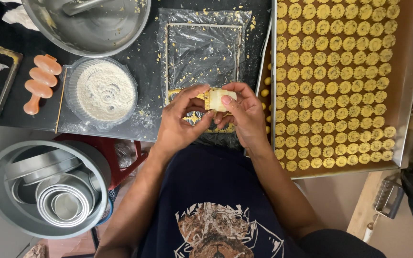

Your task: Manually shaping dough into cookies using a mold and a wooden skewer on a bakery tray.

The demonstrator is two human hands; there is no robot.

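Both hands are meeting over a dark worktop [149, 62] dusted with yellow crumbs. The right hand [244, 114] is closing its fingers around a small cream cookie press [220, 99], thumb lying across its side, while the left hand [180, 122] is pinching the press's ridged yellow end with thumb and fingertips. The press is sitting between the two sets of fingers, held just above the surface.

Directly beyond the fingertips a crumpled clear plastic sheet [204, 48] is lying over a thin square frame [168, 57]. Under the knuckles a strip of yellow dough [192, 117] is showing. To the right of the right hand's fingers a metal baking tray [409, 86] is carrying close rows of round yellow cookies [333, 71], and a few small yellow balls [265, 93] are lying between the tray's edge and the fingers. To the left of the left hand's fingers a clear container of flour [105, 91] is standing, with an orange plastic mould [40, 82] farther off. Beyond it a large steel bowl [89, 26] is running out of view at the top. Nearer the person, below the worktop, nested round tins [48, 191] are resting beside a red stool [120, 153].

The press's underside and most of the dough are hidden by the hands; the object at the far left edge is cut off.
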